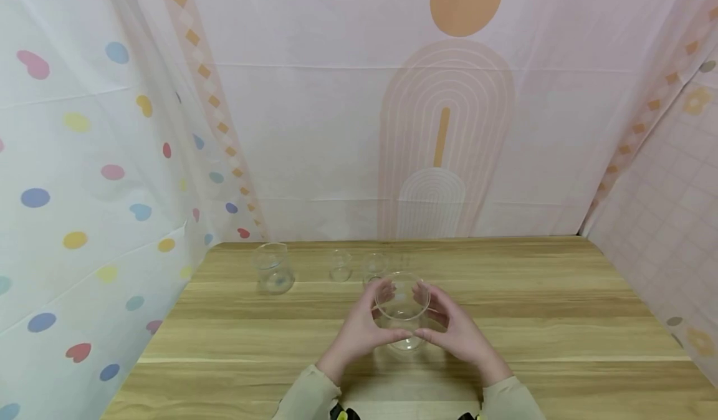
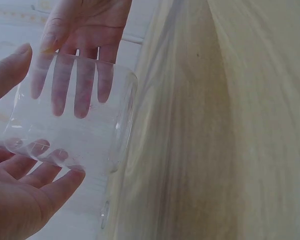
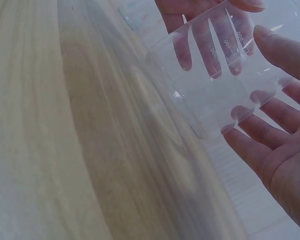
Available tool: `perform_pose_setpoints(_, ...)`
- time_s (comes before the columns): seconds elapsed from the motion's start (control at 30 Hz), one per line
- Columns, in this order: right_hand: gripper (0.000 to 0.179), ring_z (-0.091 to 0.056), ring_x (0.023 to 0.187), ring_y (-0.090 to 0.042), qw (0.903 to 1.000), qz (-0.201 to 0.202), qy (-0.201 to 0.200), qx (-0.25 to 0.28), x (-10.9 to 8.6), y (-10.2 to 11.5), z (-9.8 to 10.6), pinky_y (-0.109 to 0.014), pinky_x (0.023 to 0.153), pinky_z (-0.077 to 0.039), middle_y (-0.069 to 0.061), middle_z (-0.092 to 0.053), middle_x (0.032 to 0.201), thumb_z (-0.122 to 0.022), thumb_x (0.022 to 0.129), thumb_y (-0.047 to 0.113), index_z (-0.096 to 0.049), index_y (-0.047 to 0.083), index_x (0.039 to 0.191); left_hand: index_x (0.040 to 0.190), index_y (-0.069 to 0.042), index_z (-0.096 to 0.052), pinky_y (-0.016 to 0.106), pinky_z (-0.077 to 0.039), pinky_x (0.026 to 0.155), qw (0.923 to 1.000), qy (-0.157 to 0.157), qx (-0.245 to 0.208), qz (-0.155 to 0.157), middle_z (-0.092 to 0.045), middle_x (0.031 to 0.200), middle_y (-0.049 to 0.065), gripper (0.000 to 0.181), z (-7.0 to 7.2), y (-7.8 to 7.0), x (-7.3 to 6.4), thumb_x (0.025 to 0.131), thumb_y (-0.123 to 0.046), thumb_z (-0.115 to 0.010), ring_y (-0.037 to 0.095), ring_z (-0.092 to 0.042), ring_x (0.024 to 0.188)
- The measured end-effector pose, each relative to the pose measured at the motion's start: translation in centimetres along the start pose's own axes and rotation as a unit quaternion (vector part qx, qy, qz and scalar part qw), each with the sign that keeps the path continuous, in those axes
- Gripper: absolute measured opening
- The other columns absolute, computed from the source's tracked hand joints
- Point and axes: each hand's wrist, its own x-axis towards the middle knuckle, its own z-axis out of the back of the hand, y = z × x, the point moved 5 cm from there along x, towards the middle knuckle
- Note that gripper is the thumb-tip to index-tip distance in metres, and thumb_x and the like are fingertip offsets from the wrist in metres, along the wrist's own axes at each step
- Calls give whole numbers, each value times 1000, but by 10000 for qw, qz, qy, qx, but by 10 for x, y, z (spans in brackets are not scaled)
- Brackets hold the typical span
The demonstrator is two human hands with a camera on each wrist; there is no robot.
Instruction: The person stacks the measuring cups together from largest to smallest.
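Observation:
A large clear glass beaker (image 1: 401, 299) stands upright between my two hands near the middle of the table. My left hand (image 1: 361, 326) holds its left side, thumb at the front and fingers curved round the wall. From the other side my right hand (image 1: 459, 331) grips it the same way, and the two thumbs nearly meet. White volume numbers show on the beaker (image 3: 202, 95) in the right wrist view. Its base is close to the wood; whether it touches I cannot tell.
Another large beaker (image 1: 275, 275) stands at the back left of the wooden table (image 1: 561, 320). Two smaller glass vessels (image 1: 339, 269) are in a row behind my hands, one partly hidden by my left fingers. Patterned cloth (image 1: 314, 133) hangs behind and at both sides.

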Motion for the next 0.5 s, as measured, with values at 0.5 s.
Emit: perform_pose_setpoints(0.5,82,-42,133,-43,9997,-202,-58,96,-1,-9,3,-24,104,-39,-26,-41,148,-78,82,4,-33,2,151,150,-10,-35,50,-45,100,9999,67,-7,103,-46,147,13,97,-5,4,7,71,-22,-91,29,-47,132)
